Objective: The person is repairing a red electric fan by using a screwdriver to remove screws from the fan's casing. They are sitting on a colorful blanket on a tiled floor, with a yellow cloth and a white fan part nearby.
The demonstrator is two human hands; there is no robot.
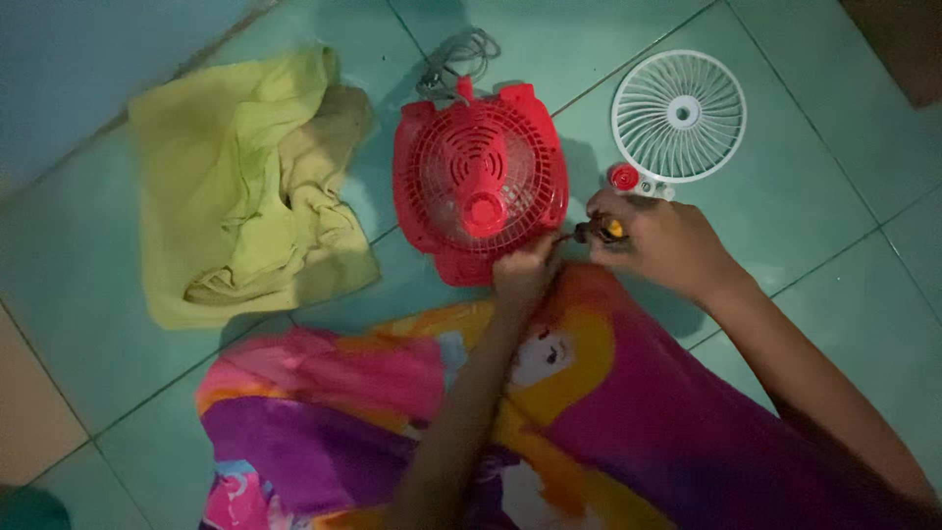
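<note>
A small red fan body [479,183] with a round grille lies flat on the green tiled floor. My left hand [525,270] rests at its lower right edge, fingers pinched there. My right hand [659,240] is closed around a screwdriver with a yellow and black handle [601,232], whose tip points left toward the fan's edge beside my left hand. A white round fan guard [679,116] lies to the right of the fan. A small red cap [624,178] sits just below that guard.
A crumpled yellow-green cloth [247,186] lies left of the fan. A grey cord [453,57] is coiled behind the fan. A bright pink, purple and yellow printed fabric [412,412] covers my lap below my arms.
</note>
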